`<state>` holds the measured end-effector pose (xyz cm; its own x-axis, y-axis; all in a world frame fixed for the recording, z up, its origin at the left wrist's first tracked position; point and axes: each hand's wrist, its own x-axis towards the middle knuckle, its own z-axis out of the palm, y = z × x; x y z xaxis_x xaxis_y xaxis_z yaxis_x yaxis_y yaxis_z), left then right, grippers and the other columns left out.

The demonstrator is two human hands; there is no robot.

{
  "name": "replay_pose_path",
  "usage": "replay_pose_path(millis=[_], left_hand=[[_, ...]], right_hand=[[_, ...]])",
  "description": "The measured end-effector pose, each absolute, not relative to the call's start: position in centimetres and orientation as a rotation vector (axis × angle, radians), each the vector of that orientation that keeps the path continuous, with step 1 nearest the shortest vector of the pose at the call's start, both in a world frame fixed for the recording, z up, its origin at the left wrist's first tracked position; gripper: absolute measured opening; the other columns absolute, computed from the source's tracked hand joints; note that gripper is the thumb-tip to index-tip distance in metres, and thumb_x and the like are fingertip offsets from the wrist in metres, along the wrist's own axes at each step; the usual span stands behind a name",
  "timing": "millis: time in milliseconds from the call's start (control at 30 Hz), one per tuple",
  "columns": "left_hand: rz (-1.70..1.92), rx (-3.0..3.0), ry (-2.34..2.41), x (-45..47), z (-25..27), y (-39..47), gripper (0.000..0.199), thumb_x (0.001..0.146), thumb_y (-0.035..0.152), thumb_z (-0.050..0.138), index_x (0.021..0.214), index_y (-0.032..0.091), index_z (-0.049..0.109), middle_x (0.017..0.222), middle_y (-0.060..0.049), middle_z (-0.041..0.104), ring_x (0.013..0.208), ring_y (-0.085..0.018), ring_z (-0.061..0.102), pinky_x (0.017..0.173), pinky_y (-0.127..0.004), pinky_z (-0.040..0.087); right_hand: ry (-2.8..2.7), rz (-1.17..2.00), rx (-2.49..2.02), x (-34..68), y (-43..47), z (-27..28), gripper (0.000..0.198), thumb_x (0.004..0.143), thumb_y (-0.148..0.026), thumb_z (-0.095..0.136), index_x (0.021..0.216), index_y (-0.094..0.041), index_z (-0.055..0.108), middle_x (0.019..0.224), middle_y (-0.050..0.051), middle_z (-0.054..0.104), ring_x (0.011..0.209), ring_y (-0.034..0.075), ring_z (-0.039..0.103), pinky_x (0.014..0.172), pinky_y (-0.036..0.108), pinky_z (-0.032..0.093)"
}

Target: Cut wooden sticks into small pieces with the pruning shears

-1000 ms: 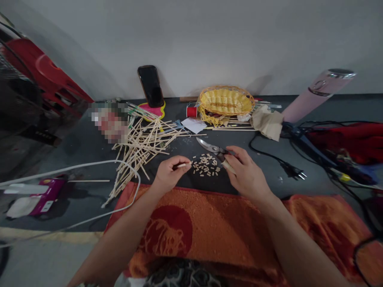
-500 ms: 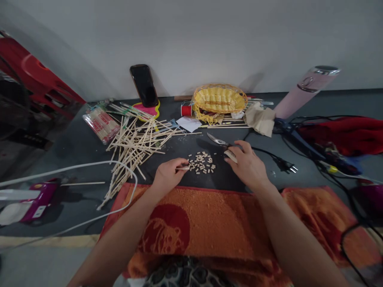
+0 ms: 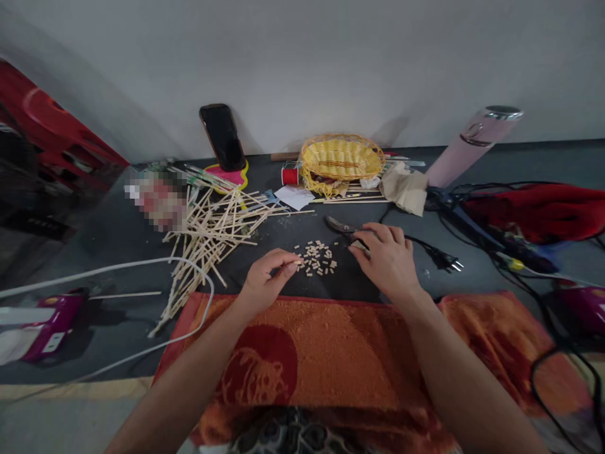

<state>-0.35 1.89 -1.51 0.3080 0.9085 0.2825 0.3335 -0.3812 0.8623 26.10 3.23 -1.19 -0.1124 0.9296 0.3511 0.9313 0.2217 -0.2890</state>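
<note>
Short cut pieces of wooden stick lie in a loose pile on the dark tabletop. At the pile's left edge my left hand is closed in a pinch, thumb and forefinger on one small wooden piece. To the right of the pile, my right hand is curled with a small beige, folded-looking piece between thumb and fingers; its material is unclear. Pruning shears lie just beyond, blades pointing left, with their handles partly hidden by the right hand.
Long thin wooden sticks are heaped at left. Behind stand a phone, a red thread spool, a yellow basket and a pink flask. A black plug lies right; an orange towel covers the front.
The longer bit of stick that was in my left hand no longer shows; that hand now pinches at the pile's edge. My right hand has barely shifted. The view has turned slightly.
</note>
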Motion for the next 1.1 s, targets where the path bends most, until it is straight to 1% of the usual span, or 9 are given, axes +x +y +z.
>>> replay_pose_path(millis=[67, 133, 200, 300, 467, 667, 833, 900, 1100], left_hand=[[1.052, 1.904, 1.054, -0.2, -1.5, 1.8, 0.016, 0.089, 0.022, 0.057, 0.096, 0.019, 0.071, 0.092, -0.007, 0.069, 0.090, -0.017, 0.062, 0.082, -0.029, 0.047], [1.043, 1.936, 1.030, 0.0, -1.6, 1.6, 0.016, 0.088, 0.021, 0.059, 0.097, 0.020, 0.072, 0.092, -0.007, 0.069, 0.090, -0.016, 0.063, 0.083, -0.029, 0.048], [1.039, 1.972, 1.023, 0.2, -1.6, 1.5, 0.016, 0.087, 0.021, 0.061, 0.098, 0.022, 0.073, 0.092, -0.006, 0.068, 0.087, -0.015, 0.063, 0.080, -0.028, 0.050], [1.068, 2.020, 1.014, 0.4, -1.7, 1.4, 0.016, 0.086, 0.021, 0.062, 0.097, 0.023, 0.074, 0.091, -0.006, 0.069, 0.083, -0.015, 0.065, 0.075, -0.027, 0.052], [1.108, 2.095, 1.017, 0.4, -2.1, 1.5, 0.015, 0.086, 0.021, 0.063, 0.095, 0.023, 0.074, 0.088, -0.006, 0.070, 0.081, -0.015, 0.066, 0.073, -0.027, 0.053], [1.068, 2.124, 1.041, 0.3, -2.2, 1.4, 0.016, 0.087, 0.019, 0.061, 0.097, 0.021, 0.073, 0.088, -0.006, 0.072, 0.082, -0.015, 0.065, 0.075, -0.027, 0.051], [1.028, 1.990, 1.159, 0.2, -2.0, 1.3, 0.017, 0.090, 0.021, 0.055, 0.098, 0.020, 0.070, 0.091, -0.006, 0.071, 0.086, -0.015, 0.064, 0.078, -0.027, 0.048], [1.036, 1.939, 1.200, 0.2, -2.0, 1.3, 0.016, 0.090, 0.023, 0.055, 0.096, 0.020, 0.070, 0.090, -0.005, 0.070, 0.084, -0.015, 0.064, 0.076, -0.026, 0.048], [1.043, 1.661, 1.262, 0.0, -2.0, 1.5, 0.019, 0.089, 0.031, 0.057, 0.096, 0.018, 0.069, 0.089, -0.005, 0.071, 0.080, -0.016, 0.064, 0.071, -0.024, 0.048]], right_hand=[[-1.975, 0.276, -1.463, 24.9, 2.5, -0.6, 0.018, 0.090, -0.032, 0.055, 0.102, -0.021, 0.064, 0.105, 0.007, 0.064, 0.102, 0.024, 0.055, 0.088, 0.041, 0.044], [-1.865, 0.724, -1.297, 23.3, 1.5, -0.2, 0.017, 0.092, -0.033, 0.052, 0.100, -0.022, 0.063, 0.094, 0.003, 0.066, 0.086, 0.017, 0.060, 0.078, 0.032, 0.047], [-1.814, 1.051, -1.178, 21.8, 0.5, -0.1, 0.016, 0.090, -0.034, 0.055, 0.096, -0.022, 0.064, 0.090, 0.002, 0.067, 0.081, 0.015, 0.060, 0.074, 0.028, 0.047], [-1.744, 1.273, -1.118, 20.6, -0.1, -0.5, 0.015, 0.089, -0.034, 0.056, 0.091, -0.022, 0.065, 0.085, 0.000, 0.066, 0.078, 0.013, 0.058, 0.071, 0.025, 0.045], [-1.655, 1.387, -1.102, 20.5, 0.1, -0.9, 0.018, 0.088, -0.036, 0.057, 0.089, -0.020, 0.066, 0.081, -0.001, 0.065, 0.074, 0.012, 0.056, 0.067, 0.024, 0.043], [-1.805, 1.192, -1.148, 21.3, 0.5, -0.5, 0.019, 0.092, -0.035, 0.051, 0.091, -0.021, 0.065, 0.085, 0.000, 0.066, 0.077, 0.013, 0.059, 0.071, 0.026, 0.046], [-2.064, 0.282, -1.512, 25.5, 2.4, 0.0, 0.019, 0.092, -0.030, 0.049, 0.100, -0.019, 0.063, 0.101, 0.008, 0.065, 0.100, 0.024, 0.055, 0.092, 0.041, 0.041], [-2.133, 0.047, -1.688, 27.4, 3.1, -0.2, 0.021, 0.090, -0.034, 0.053, 0.099, -0.018, 0.063, 0.108, 0.011, 0.062, 0.105, 0.029, 0.052, 0.094, 0.045, 0.040], [-2.318, -0.024, -1.868, 29.3, 3.6, -1.5, 0.024, 0.084, -0.040, 0.060, 0.092, -0.017, 0.064, 0.110, 0.014, 0.060, 0.103, 0.029, 0.053, 0.088, 0.044, 0.043]])
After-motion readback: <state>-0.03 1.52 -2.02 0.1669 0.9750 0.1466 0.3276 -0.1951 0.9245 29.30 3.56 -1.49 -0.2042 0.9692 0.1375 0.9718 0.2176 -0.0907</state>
